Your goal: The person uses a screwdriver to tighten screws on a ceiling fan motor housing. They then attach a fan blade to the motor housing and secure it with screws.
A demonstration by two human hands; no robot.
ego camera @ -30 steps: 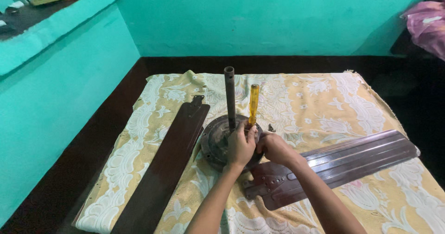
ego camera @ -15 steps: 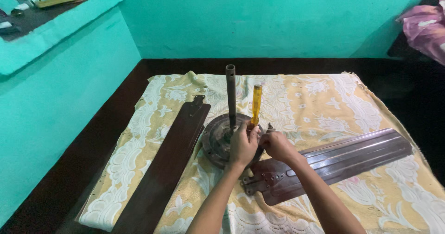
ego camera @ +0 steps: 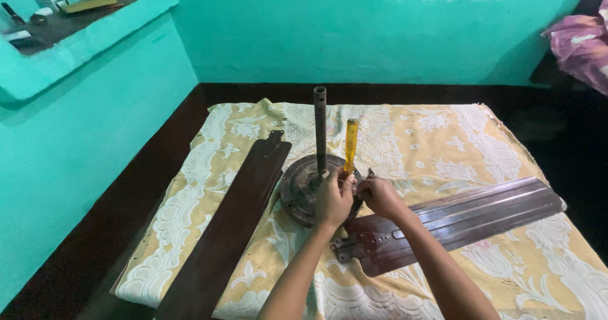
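Observation:
A dark round ceiling fan motor (ego camera: 297,190) with an upright down rod (ego camera: 320,127) lies on a yellow patterned cloth (ego camera: 443,142). My left hand (ego camera: 332,201) is closed at the motor's right rim around the shaft of a screwdriver with a yellow handle (ego camera: 350,144), which stands upright. My right hand (ego camera: 380,196) is beside it, fingers pinched on the metal bracket (ego camera: 369,173) where a brown fan blade (ego camera: 468,215) meets the motor. The screwdriver tip is hidden behind my fingers.
A second dark fan blade (ego camera: 234,225) lies to the left of the motor, running toward me. Turquoise walls stand on the left and at the back, with a recessed shelf (ego camera: 63,19) holding small items. A purple cloth (ego camera: 579,44) is at the far right.
Both hands stay at the motor's right rim with the screwdriver upright. The view has shifted only slightly.

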